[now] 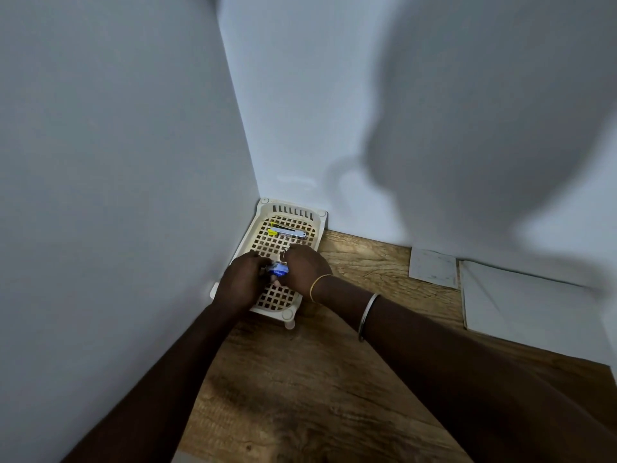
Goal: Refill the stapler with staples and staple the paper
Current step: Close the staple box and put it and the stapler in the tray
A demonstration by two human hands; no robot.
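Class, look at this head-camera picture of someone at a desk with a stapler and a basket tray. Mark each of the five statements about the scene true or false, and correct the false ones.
1. Both hands hold a small blue box between them. True: the left hand and right hand meet on the blue box.
2. The stapler lies on the wooden desk. False: the stapler lies inside the cream basket tray.
3. The tray sits in the corner where two walls meet. True.
4. The paper lies under the hands. False: the paper lies off to the right on the desk.
5. The left wrist wears bangles. False: the bangles are on the right arm.
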